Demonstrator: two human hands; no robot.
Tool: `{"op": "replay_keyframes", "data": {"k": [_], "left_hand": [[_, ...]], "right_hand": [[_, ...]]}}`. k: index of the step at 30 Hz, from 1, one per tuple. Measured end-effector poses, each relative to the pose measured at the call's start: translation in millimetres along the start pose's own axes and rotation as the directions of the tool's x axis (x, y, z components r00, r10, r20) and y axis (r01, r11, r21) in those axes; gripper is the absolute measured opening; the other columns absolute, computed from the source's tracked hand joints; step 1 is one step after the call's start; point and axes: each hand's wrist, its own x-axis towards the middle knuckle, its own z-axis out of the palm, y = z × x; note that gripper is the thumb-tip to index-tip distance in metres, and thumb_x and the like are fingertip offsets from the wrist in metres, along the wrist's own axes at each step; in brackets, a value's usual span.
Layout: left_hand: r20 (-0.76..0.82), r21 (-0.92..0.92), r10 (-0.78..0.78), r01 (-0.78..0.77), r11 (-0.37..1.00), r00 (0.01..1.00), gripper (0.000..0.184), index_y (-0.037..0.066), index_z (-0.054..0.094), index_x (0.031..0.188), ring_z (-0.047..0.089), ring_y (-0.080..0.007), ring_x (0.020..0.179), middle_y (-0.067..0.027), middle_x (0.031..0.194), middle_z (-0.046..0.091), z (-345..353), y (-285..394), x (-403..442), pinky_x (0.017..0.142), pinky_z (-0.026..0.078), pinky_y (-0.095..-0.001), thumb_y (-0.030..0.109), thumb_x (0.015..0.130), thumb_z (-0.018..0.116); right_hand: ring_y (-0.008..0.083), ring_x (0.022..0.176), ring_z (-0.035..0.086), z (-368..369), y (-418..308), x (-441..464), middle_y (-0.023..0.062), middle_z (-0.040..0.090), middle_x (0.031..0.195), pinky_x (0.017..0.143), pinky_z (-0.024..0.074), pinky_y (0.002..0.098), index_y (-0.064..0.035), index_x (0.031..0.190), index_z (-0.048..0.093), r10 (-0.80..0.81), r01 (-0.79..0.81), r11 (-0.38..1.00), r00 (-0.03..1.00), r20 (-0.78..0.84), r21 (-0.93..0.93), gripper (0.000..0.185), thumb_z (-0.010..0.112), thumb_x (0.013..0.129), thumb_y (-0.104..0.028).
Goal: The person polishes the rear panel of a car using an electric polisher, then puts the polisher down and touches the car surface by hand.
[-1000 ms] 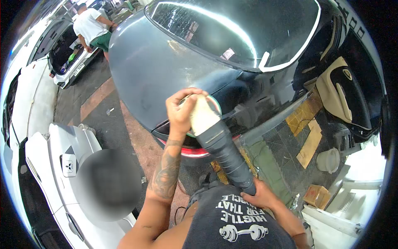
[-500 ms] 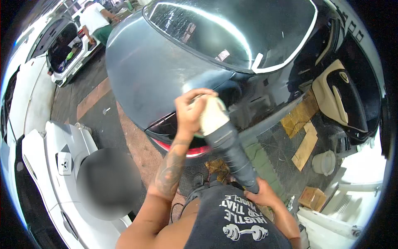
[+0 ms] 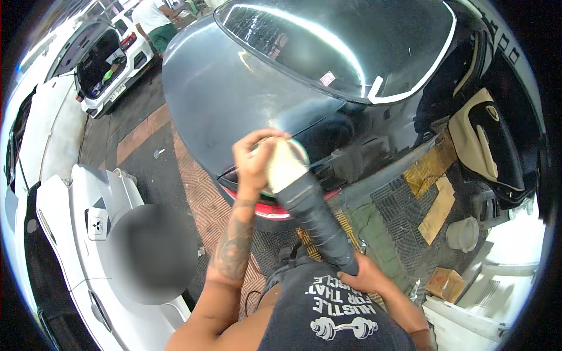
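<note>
A car polisher (image 3: 319, 219) with a dark, wrapped-looking body and a pale cover over its head lies across the view at the rear corner of a dark car (image 3: 234, 105). My left hand (image 3: 252, 158) is closed over the pale head end. Around the back end of the body, close to my shirt, my right hand (image 3: 366, 274) is wrapped. The polisher's head hides the pad's working face and part of the red tail light (image 3: 266, 210), so contact with the panel cannot be made out.
White masking tape (image 3: 404, 96) edges the rear window. An open car door (image 3: 486, 140) stands at right, above cardboard (image 3: 438, 210) and a bucket (image 3: 462, 234). A white car part (image 3: 96, 193) is close on the left. Another person (image 3: 153, 23) stands by an open-backed white car (image 3: 126, 64).
The polisher has moved left along the car's rear corner, both hands still on it. My view has shifted a little, so the car sits further right. The person at the back has straightened somewhat.
</note>
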Motion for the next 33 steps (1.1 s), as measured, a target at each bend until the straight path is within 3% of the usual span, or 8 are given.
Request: {"op": "replay_keyframes", "data": {"k": [2, 10, 16, 19, 23, 29, 31, 33], "left_hand": [[-0.075, -0.105, -0.004, -0.004, 0.995, 0.997, 0.029, -0.009, 0.069, 0.101, 0.069, -0.0203, 0.084, -0.0170, 0.093, 0.072, -36.5, 0.3, -16.5, 0.077, 0.056, -0.0304, 0.016, 0.088, 0.060], [-0.112, -0.228, 0.023, -0.048, 0.972, 0.993, 0.024, -0.010, 0.063, 0.104, 0.069, -0.0310, 0.084, -0.0264, 0.100, 0.069, -64.7, 6.7, -40.3, 0.076, 0.059, -0.0389, 0.009, 0.092, 0.053], [0.029, -0.033, 0.015, -0.015, 0.999, 0.999, 0.026, -0.008, 0.069, 0.100, 0.070, -0.0214, 0.087, -0.0183, 0.095, 0.073, 34.5, -4.5, 4.1, 0.079, 0.056, -0.0305, 0.012, 0.090, 0.057], [0.103, -0.170, 0.096, -0.077, 0.982, 0.990, 0.027, -0.007, 0.071, 0.099, 0.069, -0.0173, 0.081, -0.0138, 0.093, 0.074, 96.2, -23.1, 29.1, 0.075, 0.056, -0.0302, 0.015, 0.088, 0.059], [0.109, -0.234, -0.010, 0.035, 0.972, 0.994, 0.026, -0.007, 0.069, 0.100, 0.069, -0.0167, 0.081, -0.0137, 0.092, 0.073, 125.2, -30.3, 38.3, 0.074, 0.055, -0.0292, 0.016, 0.091, 0.062], [-0.127, 0.061, 0.015, -0.007, 0.998, 0.992, 0.028, -0.007, 0.068, 0.102, 0.070, -0.0194, 0.085, -0.0173, 0.097, 0.073, 25.2, -2.8, -0.9, 0.078, 0.056, -0.0287, 0.015, 0.090, 0.057], [-0.249, -0.002, -0.031, 0.032, 0.999, 0.968, 0.029, -0.008, 0.066, 0.105, 0.070, -0.0243, 0.087, -0.0209, 0.100, 0.072, -11.2, 7.2, -22.6, 0.082, 0.057, -0.0330, 0.015, 0.092, 0.056], [-0.343, -0.116, -0.042, 0.002, 0.993, 0.939, 0.028, -0.009, 0.064, 0.105, 0.070, -0.0295, 0.085, -0.0252, 0.102, 0.070, -37.8, 11.3, -38.9, 0.079, 0.059, -0.0358, 0.014, 0.091, 0.056]], "right_hand": [[0.0391, 0.101, 0.066, 10.0, -11.7, 10.9, 0.0247, 0.068, 0.108, 0.093, 0.0502, 0.0458, 0.0005, 0.131, 0.049, 0.045, -0.042, 0.999, 0.991, 0.125, -0.031, 0.066, 0.073, 0.080, -0.032], [0.0448, 0.093, 0.064, 16.5, -19.9, 21.4, 0.0269, 0.067, 0.100, 0.094, 0.0476, 0.0487, -0.0010, 0.128, 0.052, -0.027, 0.044, 0.996, 0.976, 0.216, -0.072, 0.063, 0.074, 0.079, -0.034], [0.0284, 0.094, 0.068, -30.7, 2.9, -11.8, 0.0199, 0.069, 0.103, 0.086, 0.0525, 0.0398, -0.0013, 0.123, 0.056, 0.101, -0.101, 0.993, 0.995, -0.005, -0.065, 0.054, 0.076, 0.078, -0.025], [0.0236, 0.092, 0.067, -61.8, 30.4, -24.5, 0.0164, 0.070, 0.101, 0.086, 0.0518, 0.0378, -0.0004, 0.121, 0.057, 0.267, -0.260, 0.959, 0.963, -0.049, 0.115, 0.052, 0.077, 0.077, -0.020], [0.0212, 0.091, 0.065, -94.3, 36.8, -25.3, 0.0135, 0.070, 0.102, 0.085, 0.0513, 0.0371, 0.0003, 0.121, 0.058, 0.362, -0.360, 0.930, 0.932, -0.017, 0.073, 0.052, 0.079, 0.077, -0.018], [0.0216, 0.087, 0.066, -89.8, -15.0, 12.6, 0.0140, 0.069, 0.100, 0.080, 0.0532, 0.0360, 0.0040, 0.123, 0.054, 0.052, -0.039, 0.996, 0.984, 0.168, -0.081, 0.051, 0.074, 0.082, -0.018], [0.0260, 0.104, 0.064, -85.5, -20.4, 29.4, 0.0199, 0.067, 0.114, 0.094, 0.0488, 0.0372, 0.0039, 0.129, 0.052, -0.006, 0.079, 0.985, 0.903, 0.429, -0.153, 0.059, 0.075, 0.083, -0.025], [0.0260, 0.105, 0.064, -79.7, -27.9, 45.1, 0.0203, 0.067, 0.115, 0.094, 0.0486, 0.0373, 0.0032, 0.130, 0.052, -0.064, 0.114, 0.990, 0.887, 0.458, -0.081, 0.060, 0.076, 0.083, -0.027]]}}
